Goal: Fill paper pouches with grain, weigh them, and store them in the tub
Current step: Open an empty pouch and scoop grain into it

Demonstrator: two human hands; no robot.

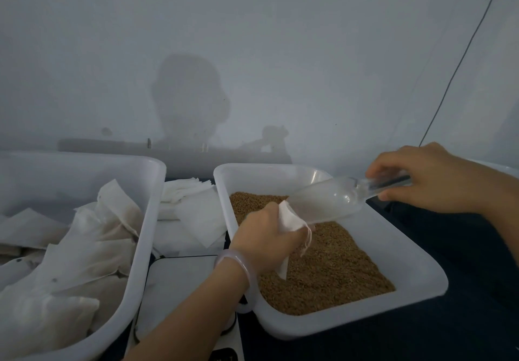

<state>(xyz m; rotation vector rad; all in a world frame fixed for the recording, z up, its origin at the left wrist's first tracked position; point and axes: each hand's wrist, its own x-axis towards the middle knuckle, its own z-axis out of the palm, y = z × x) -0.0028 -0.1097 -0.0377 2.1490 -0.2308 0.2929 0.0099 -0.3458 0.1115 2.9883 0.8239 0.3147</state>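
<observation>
a: where's the pouch right now?
b: the paper pouch (289, 219) is pinched in the left hand (266, 237), with the fingers curled round its top. it's held over the grain (325, 270) in the white tray (421, 279), and its string dangles below the fingers.
a: and the other of the hands?
b: the right hand (429, 178) grips the handle of a clear scoop (328, 199). the scoop tilts down, its mouth right at the pouch's open top. i cannot tell whether there's grain in it.
a: the tub?
b: the tub (153, 209) sits to the left, apart from the tray, with filled pouches (92, 248) piled inside. flat empty pouches (196, 212) lie between the two, and nearer is the scale (179, 279), beneath the left forearm. a pale bracelet (241, 265) circles the left wrist. everything rests on a dark desk (463, 262).
</observation>
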